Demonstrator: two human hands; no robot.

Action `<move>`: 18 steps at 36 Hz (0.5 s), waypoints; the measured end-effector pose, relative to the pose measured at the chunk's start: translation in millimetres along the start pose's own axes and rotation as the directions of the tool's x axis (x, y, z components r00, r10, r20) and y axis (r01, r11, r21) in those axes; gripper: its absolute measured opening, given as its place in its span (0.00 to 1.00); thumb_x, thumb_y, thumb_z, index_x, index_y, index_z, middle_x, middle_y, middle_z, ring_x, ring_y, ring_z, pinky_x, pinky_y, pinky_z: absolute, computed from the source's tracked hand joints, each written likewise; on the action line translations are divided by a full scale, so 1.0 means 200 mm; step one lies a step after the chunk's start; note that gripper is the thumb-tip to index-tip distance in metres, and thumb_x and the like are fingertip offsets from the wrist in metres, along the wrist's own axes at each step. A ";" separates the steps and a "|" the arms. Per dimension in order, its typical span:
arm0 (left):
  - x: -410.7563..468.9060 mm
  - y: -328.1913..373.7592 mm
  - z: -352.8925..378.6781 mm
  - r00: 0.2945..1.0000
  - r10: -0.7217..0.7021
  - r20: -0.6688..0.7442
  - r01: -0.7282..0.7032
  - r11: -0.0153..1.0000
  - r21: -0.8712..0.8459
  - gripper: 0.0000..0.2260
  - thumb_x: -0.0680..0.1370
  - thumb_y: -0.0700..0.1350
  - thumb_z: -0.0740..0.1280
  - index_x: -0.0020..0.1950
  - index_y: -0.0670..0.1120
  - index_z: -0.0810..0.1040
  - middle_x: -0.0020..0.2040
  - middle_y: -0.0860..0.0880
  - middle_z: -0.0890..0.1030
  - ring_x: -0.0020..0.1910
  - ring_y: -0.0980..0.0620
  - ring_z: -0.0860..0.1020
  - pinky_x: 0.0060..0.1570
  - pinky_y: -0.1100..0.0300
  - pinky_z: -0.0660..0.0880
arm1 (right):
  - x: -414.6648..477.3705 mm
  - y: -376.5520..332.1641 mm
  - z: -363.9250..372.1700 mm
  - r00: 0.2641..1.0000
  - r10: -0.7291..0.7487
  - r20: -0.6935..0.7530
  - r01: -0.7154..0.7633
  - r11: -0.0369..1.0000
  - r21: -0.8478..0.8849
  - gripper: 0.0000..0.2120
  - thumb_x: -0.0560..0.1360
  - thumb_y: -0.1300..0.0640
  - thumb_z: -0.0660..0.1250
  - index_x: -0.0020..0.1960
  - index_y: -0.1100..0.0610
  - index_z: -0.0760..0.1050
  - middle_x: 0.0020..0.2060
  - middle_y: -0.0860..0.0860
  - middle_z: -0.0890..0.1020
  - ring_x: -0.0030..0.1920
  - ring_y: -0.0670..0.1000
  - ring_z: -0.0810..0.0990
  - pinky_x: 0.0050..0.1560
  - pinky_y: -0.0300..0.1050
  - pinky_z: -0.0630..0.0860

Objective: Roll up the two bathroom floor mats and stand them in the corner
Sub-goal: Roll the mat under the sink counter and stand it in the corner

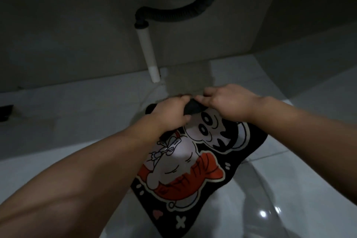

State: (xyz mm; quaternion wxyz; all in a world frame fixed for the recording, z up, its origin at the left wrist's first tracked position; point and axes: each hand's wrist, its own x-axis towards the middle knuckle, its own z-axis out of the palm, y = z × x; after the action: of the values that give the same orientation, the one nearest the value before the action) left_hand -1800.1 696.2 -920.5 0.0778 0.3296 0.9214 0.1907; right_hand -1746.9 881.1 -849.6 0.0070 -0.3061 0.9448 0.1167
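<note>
The black cartoon mat [193, 170] lies flat on the pale tiled floor [58, 131], running from the near edge away toward the wall. At its far end the left hand [170, 114] curls its fingers over a raised fold, and the right hand [228, 102] pinches the same fold just beside it. The first turn would likely roll tighter and straighter with the hands spread toward the corners. Beyond them, a grey patch [188, 81] may be the second mat; I cannot tell. Farther off stand a white pipe [146, 50] and a black hose [183, 13]. No container shows.
</note>
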 end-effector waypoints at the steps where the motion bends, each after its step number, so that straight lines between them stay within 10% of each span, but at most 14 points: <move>1: 0.00 0.01 -0.03 1.000 -0.008 -0.010 0.008 1.000 -0.015 0.18 0.72 0.47 0.66 0.62 0.50 0.71 0.50 0.46 0.79 0.47 0.47 0.77 0.41 0.56 0.74 | -0.01 0.01 -0.03 1.000 0.007 0.007 -0.007 1.000 0.000 0.28 0.74 0.59 0.58 0.73 0.50 0.57 0.49 0.54 0.73 0.44 0.59 0.77 0.35 0.48 0.70; 6: -0.02 0.12 -0.25 0.999 0.032 -0.008 -0.032 0.999 0.044 0.13 0.72 0.39 0.60 0.55 0.50 0.73 0.40 0.50 0.76 0.37 0.50 0.74 0.30 0.59 0.66 | -0.08 0.06 -0.15 0.993 0.114 0.029 -0.116 0.988 0.100 0.30 0.75 0.59 0.60 0.74 0.46 0.55 0.57 0.53 0.72 0.52 0.57 0.76 0.45 0.49 0.74; 10: -0.09 0.21 -0.41 0.994 0.108 0.035 -0.111 0.987 0.112 0.12 0.71 0.38 0.60 0.50 0.53 0.69 0.36 0.50 0.74 0.35 0.49 0.73 0.28 0.58 0.65 | -0.16 0.09 -0.28 0.970 0.203 0.137 -0.244 0.854 0.459 0.34 0.73 0.41 0.64 0.74 0.41 0.52 0.68 0.47 0.67 0.61 0.48 0.71 0.54 0.39 0.66; 14: -0.16 0.29 -0.50 0.986 0.144 0.084 -0.153 0.981 0.121 0.18 0.71 0.38 0.61 0.57 0.55 0.68 0.42 0.48 0.77 0.38 0.49 0.74 0.32 0.56 0.70 | -0.26 0.01 -0.37 0.964 0.199 0.175 -0.263 0.642 0.720 0.35 0.67 0.31 0.60 0.71 0.40 0.59 0.56 0.37 0.73 0.53 0.38 0.73 0.42 0.23 0.67; 18: -0.19 0.34 -0.55 0.975 0.203 0.091 -0.209 0.976 0.066 0.16 0.70 0.37 0.62 0.55 0.53 0.71 0.45 0.53 0.75 0.41 0.52 0.72 0.36 0.58 0.67 | -0.33 -0.08 -0.31 0.978 0.209 0.007 -0.156 0.706 0.691 0.15 0.77 0.48 0.61 0.63 0.43 0.70 0.45 0.41 0.80 0.44 0.41 0.77 0.43 0.36 0.75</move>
State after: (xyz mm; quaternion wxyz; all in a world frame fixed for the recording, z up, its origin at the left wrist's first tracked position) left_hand -1760.7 688.1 -792.3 0.0835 0.4339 0.8846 0.1488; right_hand -1681.3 892.7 -786.8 0.0743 -0.1907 0.9457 -0.2525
